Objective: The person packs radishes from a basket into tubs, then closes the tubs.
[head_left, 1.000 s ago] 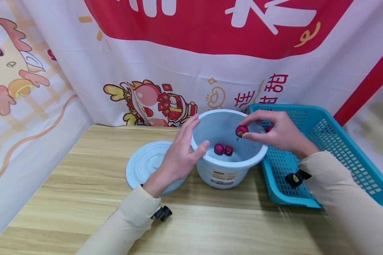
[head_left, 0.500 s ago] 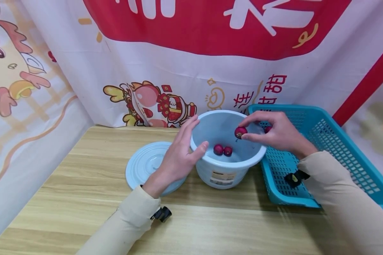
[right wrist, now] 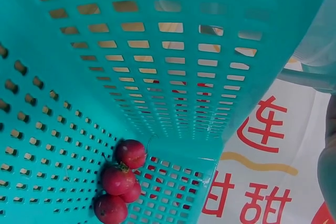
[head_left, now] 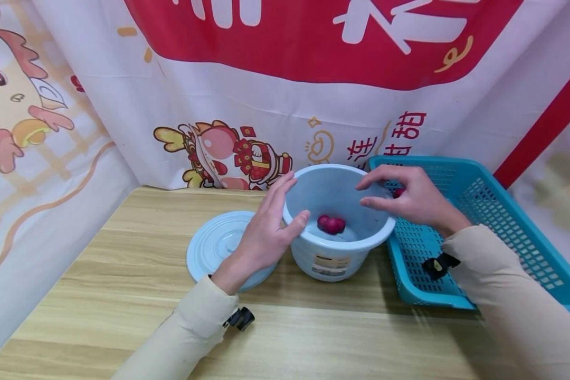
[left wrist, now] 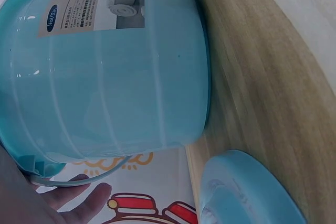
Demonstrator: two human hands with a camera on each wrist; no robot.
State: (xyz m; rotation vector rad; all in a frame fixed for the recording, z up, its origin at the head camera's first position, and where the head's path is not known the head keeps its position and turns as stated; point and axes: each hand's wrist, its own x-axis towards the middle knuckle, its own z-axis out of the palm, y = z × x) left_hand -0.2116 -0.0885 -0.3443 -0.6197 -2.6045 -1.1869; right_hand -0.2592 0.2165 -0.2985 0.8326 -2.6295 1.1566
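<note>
My left hand (head_left: 271,227) rests against the left rim of a light blue plastic bucket (head_left: 306,258), thumb at the front and fingers along the side. In the left wrist view, its fingers lie near the bucket's handle (left wrist: 89,181). Over the right rim hovers my right hand (head_left: 410,195), thumb and fingers apart with nothing between them. Several dark red radishes (head_left: 332,225) sit bunched on the bucket's floor. More radishes (right wrist: 118,179) lie at one end of the teal basket (right wrist: 173,72), seen in the right wrist view.
The basket stands right beside the bucket on the wooden table (head_left: 147,295). A round light blue lid (head_left: 206,250) lies on the table to the left, partly under my left hand. A printed cloth (head_left: 266,105) hangs behind everything.
My right thumb and fingers have let go of the radish they pinched, and it has dropped onto the others in the bucket. My left hand has stayed at the rim.
</note>
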